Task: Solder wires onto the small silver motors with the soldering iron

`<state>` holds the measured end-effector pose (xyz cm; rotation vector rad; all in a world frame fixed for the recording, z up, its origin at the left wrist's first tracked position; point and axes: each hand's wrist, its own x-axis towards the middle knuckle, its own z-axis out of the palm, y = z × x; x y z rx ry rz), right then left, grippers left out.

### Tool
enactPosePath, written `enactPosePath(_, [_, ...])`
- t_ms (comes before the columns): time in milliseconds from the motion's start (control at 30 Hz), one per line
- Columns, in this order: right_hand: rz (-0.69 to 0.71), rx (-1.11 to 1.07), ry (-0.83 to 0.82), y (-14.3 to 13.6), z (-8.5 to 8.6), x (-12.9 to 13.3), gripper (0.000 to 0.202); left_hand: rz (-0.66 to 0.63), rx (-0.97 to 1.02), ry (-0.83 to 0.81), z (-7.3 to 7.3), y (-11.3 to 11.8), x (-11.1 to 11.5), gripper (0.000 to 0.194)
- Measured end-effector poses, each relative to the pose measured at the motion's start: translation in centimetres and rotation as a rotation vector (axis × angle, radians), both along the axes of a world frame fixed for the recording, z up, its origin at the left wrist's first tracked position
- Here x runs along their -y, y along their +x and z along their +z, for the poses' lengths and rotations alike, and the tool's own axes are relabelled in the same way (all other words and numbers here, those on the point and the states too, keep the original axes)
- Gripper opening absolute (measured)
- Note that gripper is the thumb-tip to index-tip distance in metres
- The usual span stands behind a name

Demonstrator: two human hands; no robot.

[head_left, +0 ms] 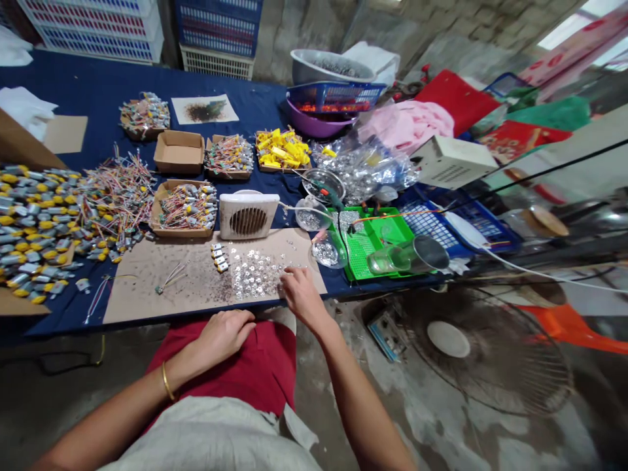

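Note:
My right hand [300, 293] is over the right side of a cardboard sheet [161, 302], fingers bent down at a spread of small shiny metal pieces [252, 275]. Its fingertips are close together, and anything between them is too small to make out. My left hand [226, 332] lies flat on my lap by the table edge, holding nothing visible. A short row of small yellow-and-white motors [220, 258] stands left of the metal pieces. Farther left on the cardboard lies a small part with thin wires [171, 278].
Behind the cardboard stands a boxy white fan [248, 216]. Yellow-ended motors [29, 229] and wired motors [115, 193] heap at left. Boxes hold wired motors [185, 208] and yellow parts [283, 149]. A green tray [360, 261] sits right; a large floor fan [490, 353] stands below.

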<state>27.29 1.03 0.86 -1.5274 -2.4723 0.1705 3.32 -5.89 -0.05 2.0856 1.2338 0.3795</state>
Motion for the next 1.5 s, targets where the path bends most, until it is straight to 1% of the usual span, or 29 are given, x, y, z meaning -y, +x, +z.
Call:
enactPosePath(100, [-0.127,0.066,0.048,1.6,0.9,-0.7,0.020,0.019,0.013,0.092,0.1,0.6,-1.4,0.026])
enactPosePath(200, [-0.252,0.134,0.096,2.8,1.4,-2.4,0.020,0.034,-0.038,0.258,0.3,2.3,-4.3,0.024])
enactPosePath(267, [-0.318,0.160,0.120,3.1,1.4,-3.9,0.020,0.010,-0.086,0.347,0.4,3.7,-6.4,0.020])
enactPosePath(333, [-0.352,0.186,0.129,3.0,1.3,-5.5,0.021,-0.017,-0.117,0.387,0.3,4.8,-7.9,0.017])
enactPosePath(400, [-0.349,0.205,0.122,2.6,1.1,-6.9,0.022,-0.024,-0.130,0.387,0.0,5.3,-8.8,0.015])
enactPosePath(533, [-0.331,0.217,0.090,1.6,0.1,-8.6,0.024,0.016,-0.142,0.360,-0.5,4.7,-8.9,0.015])
enactPosePath(667, [-0.340,0.202,0.060,1.2,-0.7,-9.3,0.027,0.016,-0.152,0.345,-0.7,4.5,-8.5,0.016])
enactPosePath(967, [-0.347,0.175,0.033,1.6,-0.9,-9.7,0.024,0.008,-0.142,0.345,-1.2,6.6,-8.8,0.018])
enactPosePath(1133, [-0.333,0.163,0.014,1.4,-1.0,-10.2,0.025,0.025,-0.145,0.338,-1.5,6.8,-8.8,0.013])
enactPosePath(1233, [-0.334,0.153,0.018,1.3,-0.3,-9.7,0.025,0.028,-0.157,0.337,-1.6,6.5,-8.6,0.014])
enactPosePath(1300, [-0.332,0.130,0.044,1.4,0.4,-8.5,0.024,0.019,-0.162,0.333,-1.5,6.3,-8.5,0.015])
enactPosePath(1400, [-0.317,0.072,0.074,1.8,1.0,-5.4,0.022,0.008,-0.162,0.321,-1.2,6.3,-8.5,0.015])
enactPosePath(1500, [-0.315,-0.030,0.023,2.2,0.6,-1.6,0.018,-0.009,-0.148,0.316,-0.9,6.6,-8.4,0.015])
